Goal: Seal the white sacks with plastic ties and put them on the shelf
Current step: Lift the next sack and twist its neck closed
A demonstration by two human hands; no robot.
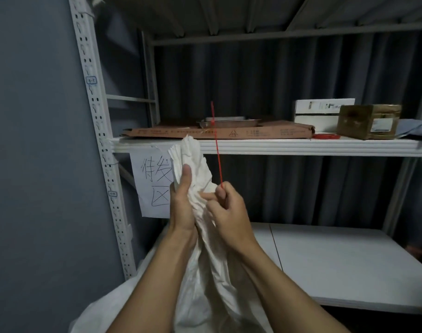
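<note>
Gripping the bunched neck of the crumpled white woven sack (pixel 195 179) at frame centre, left hand (pixel 182 205) fisted round it; right hand (pixel 229 212) pinching the thin red plastic tie (pixel 216 150) pointing upward. Risking slack: loosening the fist lets the neck spread. Crowding the upper white metal shelf (pixel 277 146): flat brown cardboard (pixel 229 133), boxes.

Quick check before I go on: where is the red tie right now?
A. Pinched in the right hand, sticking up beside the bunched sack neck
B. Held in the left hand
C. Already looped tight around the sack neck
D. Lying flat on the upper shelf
A: the right hand pinches the lower end of the red tie, which stands up free, while the left hand grips the bunched neck of the white sack.
</note>
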